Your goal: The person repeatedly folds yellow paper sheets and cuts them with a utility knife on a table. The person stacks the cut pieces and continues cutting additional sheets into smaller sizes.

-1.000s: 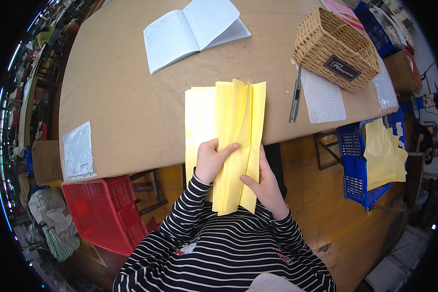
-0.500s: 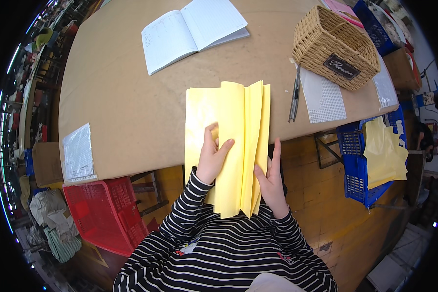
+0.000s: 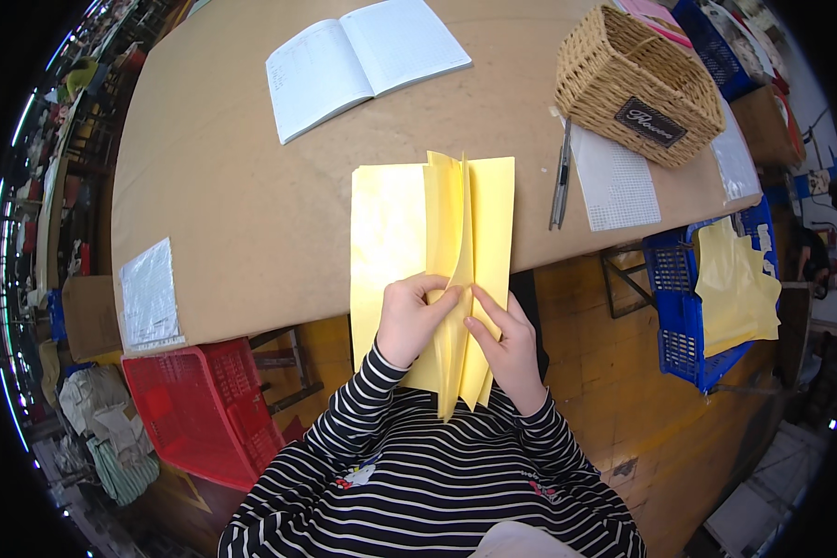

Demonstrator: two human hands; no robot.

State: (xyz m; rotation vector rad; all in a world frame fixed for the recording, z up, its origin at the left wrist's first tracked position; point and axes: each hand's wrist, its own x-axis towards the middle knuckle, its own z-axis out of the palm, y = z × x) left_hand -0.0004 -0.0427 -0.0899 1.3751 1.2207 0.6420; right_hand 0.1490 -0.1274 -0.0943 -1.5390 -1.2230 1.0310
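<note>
A stack of glossy yellow paper sheets [image 3: 493,214] rests against the near edge of the table, partly hanging over it toward my lap. Several leaves stand up along its middle, like pages being parted. My left hand [image 3: 411,318] is closed on these raised leaves, thumb and fingers pinching them from the left. From the right, my right hand [image 3: 513,352] grips the paper, its thumb and forefinger at the centre fold. The undersides of both hands' lower fingers are partly hidden.
An open notebook [image 3: 330,70] lies farther back on the brown-covered table [image 3: 223,167]. To the right are a wicker basket [image 3: 595,70], a utility knife [image 3: 561,186] and a gridded sheet [image 3: 614,186]. Red [image 3: 191,400] and blue crates [image 3: 670,335] stand below either side.
My left hand has shifted right and now pinches the middle leaves upright. My right hand, earlier spread at the right edge, has moved left to the centre of the stack.
</note>
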